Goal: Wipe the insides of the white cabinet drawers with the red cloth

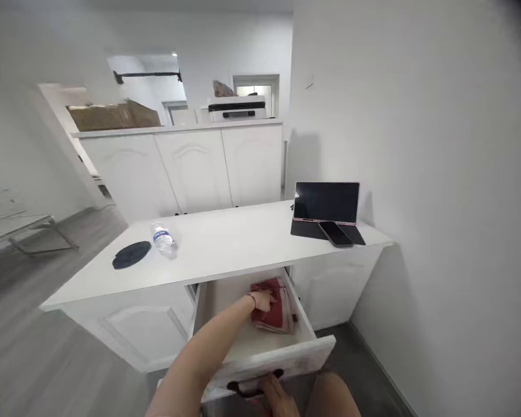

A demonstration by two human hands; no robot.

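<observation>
My left hand (264,300) reaches down into the pulled-out white drawer (226,344) and rests on a red, flat folded stack (280,313) with pale edges. Its fingers look stretched out over the top, though blurred. Whether the stack is cloth or paper I cannot tell. Below the drawer front, my right hand (278,397) is at the dark drawer handle (243,389), its fingers curled at the handle's right end. The stack lies along the drawer's right side.
On the white desktop (226,243) are a clear water bottle (162,237), a dark round mat (131,255), a tablet (326,202) on a stand and a phone (335,234). White cabinets (191,168) stand behind. A wall (417,174) closes the right side.
</observation>
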